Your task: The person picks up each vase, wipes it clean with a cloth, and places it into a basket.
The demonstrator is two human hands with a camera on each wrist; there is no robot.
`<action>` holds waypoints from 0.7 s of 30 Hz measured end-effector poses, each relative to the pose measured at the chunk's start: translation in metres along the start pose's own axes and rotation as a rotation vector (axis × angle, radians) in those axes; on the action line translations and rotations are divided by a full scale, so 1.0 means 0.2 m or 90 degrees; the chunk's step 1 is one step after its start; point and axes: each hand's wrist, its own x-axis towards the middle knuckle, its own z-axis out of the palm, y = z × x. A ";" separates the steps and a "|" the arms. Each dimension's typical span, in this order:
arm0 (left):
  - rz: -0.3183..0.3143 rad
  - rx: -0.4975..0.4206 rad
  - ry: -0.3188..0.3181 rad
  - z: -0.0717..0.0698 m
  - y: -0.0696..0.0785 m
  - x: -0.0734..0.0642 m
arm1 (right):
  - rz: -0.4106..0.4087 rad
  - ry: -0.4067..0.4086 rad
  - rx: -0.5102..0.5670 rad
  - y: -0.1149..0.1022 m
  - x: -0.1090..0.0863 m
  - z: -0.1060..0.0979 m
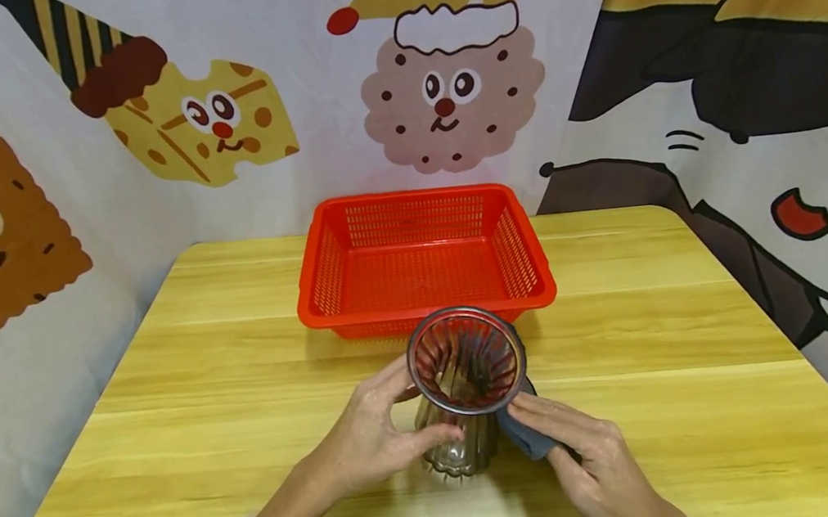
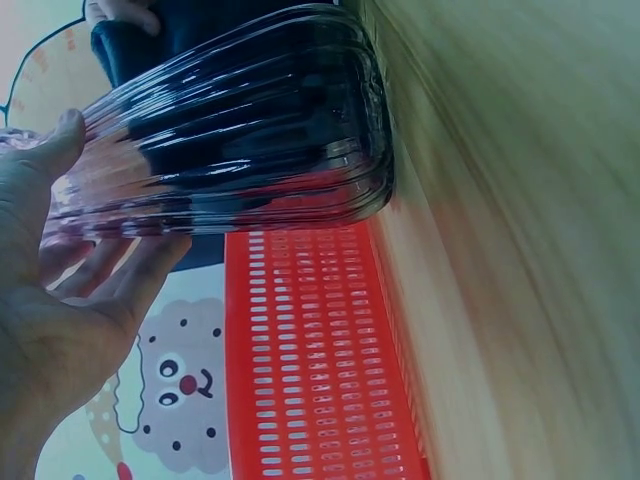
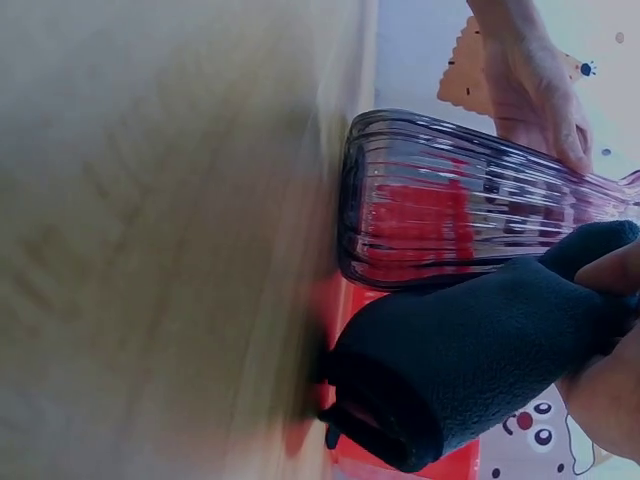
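Observation:
A ribbed, smoky glass vase with a flared round mouth stands on the table, its mouth tipped toward the head camera. My left hand holds it from the left just under the flare, thumb on the near side. In the left wrist view, the fingers curve round the back of the vase. My right hand grips a dark blue-grey cloth at the right side of the vase, fingertips right at the rim. The right wrist view has the folded cloth hanging alongside the glass.
Behind the vase, a red plastic basket with slotted walls sits on the wood-grain table. A white curtain printed with cartoon biscuits and a cartoon dog surrounds the table's back and sides.

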 end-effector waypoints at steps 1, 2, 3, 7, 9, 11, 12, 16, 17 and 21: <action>-0.002 -0.001 0.000 0.00 0.00 0.00 | 0.011 -0.006 -0.012 0.00 0.00 0.00; -0.002 -0.001 0.000 0.00 0.00 0.00 | 0.016 -0.011 -0.023 -0.01 0.00 0.00; -0.003 -0.001 0.000 0.00 0.00 0.00 | 0.021 -0.016 -0.033 -0.01 0.00 0.00; -0.005 -0.001 0.000 0.00 0.00 0.00 | 0.020 -0.030 -0.060 0.00 -0.01 0.00; -0.006 0.000 0.001 0.00 -0.01 0.00 | 0.020 -0.038 -0.065 0.01 -0.01 0.00; -0.008 -0.002 0.001 0.00 -0.01 0.00 | 0.010 -0.042 -0.071 0.02 -0.02 0.01; -0.009 -0.003 0.001 0.00 -0.01 0.00 | 0.008 -0.046 -0.074 0.02 -0.02 0.01; -0.009 -0.007 0.005 0.00 -0.01 0.00 | 0.004 -0.069 -0.091 0.03 -0.02 0.01; -0.009 -0.007 0.006 0.00 -0.01 -0.01 | 0.010 -0.078 -0.095 0.03 -0.02 0.00; -0.012 -0.005 0.006 0.01 -0.01 0.00 | 0.041 -0.124 -0.119 0.03 -0.03 -0.01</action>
